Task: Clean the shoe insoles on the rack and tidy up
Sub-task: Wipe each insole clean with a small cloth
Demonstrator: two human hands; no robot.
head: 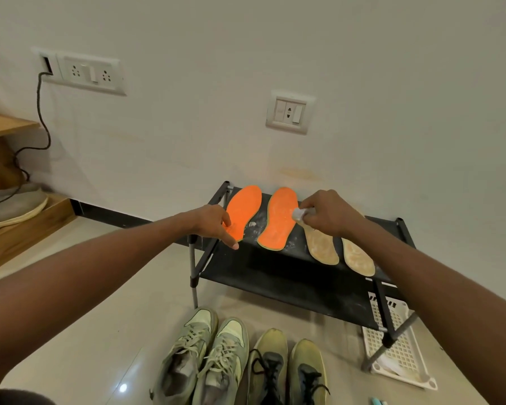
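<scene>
I am pinching a small white wad (302, 214) in my right hand (327, 214) just over the inner orange insole (278, 219), while my left hand (214, 225) is lying open with its fingers resting on the outer orange insole (244, 209). Four insoles are lying on the black rack (275, 276) top, two bright orange and two tan insoles (323, 247) dusted with white powder, and four shoes (234, 361) are standing on the floor in front.

Two wall sockets (91, 72) (289, 111), a black cable (41, 112) (plugged in), a wooden shelf (6, 124) at left.
</scene>
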